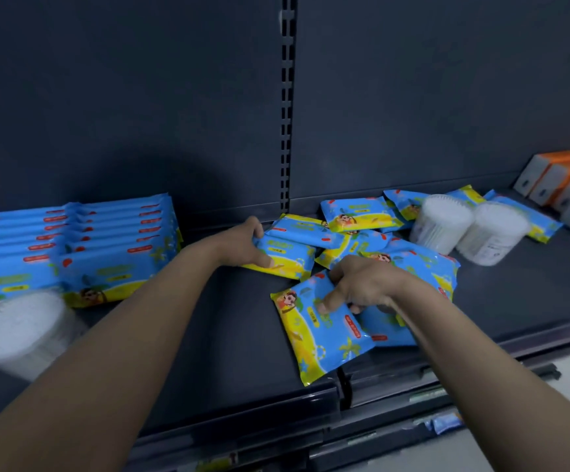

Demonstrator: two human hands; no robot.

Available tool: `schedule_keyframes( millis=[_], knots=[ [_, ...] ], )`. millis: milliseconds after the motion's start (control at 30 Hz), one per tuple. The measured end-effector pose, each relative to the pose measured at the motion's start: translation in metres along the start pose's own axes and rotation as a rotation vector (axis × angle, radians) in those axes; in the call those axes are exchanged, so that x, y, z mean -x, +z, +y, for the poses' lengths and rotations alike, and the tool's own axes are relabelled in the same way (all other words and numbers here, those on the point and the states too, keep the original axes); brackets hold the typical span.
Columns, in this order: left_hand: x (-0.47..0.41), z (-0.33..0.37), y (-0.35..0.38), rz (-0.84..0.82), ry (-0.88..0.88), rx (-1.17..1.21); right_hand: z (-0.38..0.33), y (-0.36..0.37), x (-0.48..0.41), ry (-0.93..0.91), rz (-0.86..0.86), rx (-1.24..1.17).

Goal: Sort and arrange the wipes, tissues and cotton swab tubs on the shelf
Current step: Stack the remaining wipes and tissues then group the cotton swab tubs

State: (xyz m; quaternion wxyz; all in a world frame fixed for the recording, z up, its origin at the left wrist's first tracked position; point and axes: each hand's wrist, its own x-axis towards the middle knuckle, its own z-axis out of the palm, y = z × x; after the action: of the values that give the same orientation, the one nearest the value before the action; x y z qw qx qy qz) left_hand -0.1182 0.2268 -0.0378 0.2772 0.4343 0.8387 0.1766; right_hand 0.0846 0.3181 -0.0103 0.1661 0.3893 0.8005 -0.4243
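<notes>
**Desk:** What's nearest on your feed?

**Operator:** At near left I see a cotton swab tub [18,328], blurred, standing on the shelf [208,335] in front of the wipes. It looks parked there, not yet sorted.

**Desk:** And the hands?

**Operator:** The right hand [362,287] pinches the near pack [321,335], which lies flat close to the front edge. The thumb presses on its face and the fingers curl round its right side. I'd call that a lifting grip, not a push. Farther in, the left hand [246,245] holds a second pack [283,258] at the left edge of the loose heap [355,212], thumb on top and fingers curled behind the far edge.

**Desk:** Why one in each hand?

**Operator:** My guess is to carry two across together. The neat rows [72,247] of the same wipes stand on the left, packed on edge with the labels lined up, so that's probably where these belong. The bare shelf in between gives a clear path.

**Desk:** What's behind the heap?

**Operator:** The heap's packs overlap at all angles. Two tubs [442,221] stand touching on its right, partly on top of packs, so those packs can't come free until the tubs move. At far right, the tissue boxes [563,185] sit in a tidy row against the back panel.
</notes>
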Motion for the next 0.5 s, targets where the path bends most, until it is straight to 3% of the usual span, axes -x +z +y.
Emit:
schedule_keyframes(
  millis=[367,500],
  knots=[
    [0.031,-0.004,-0.007,-0.057,0.039,-0.050,-0.009,0.005,0.023,0.020,0.189,-0.290],
    [0.067,-0.003,-0.034,0.155,0.090,-0.206,-0.028,0.009,0.036,-0.054,0.321,-0.441]
  ],
)
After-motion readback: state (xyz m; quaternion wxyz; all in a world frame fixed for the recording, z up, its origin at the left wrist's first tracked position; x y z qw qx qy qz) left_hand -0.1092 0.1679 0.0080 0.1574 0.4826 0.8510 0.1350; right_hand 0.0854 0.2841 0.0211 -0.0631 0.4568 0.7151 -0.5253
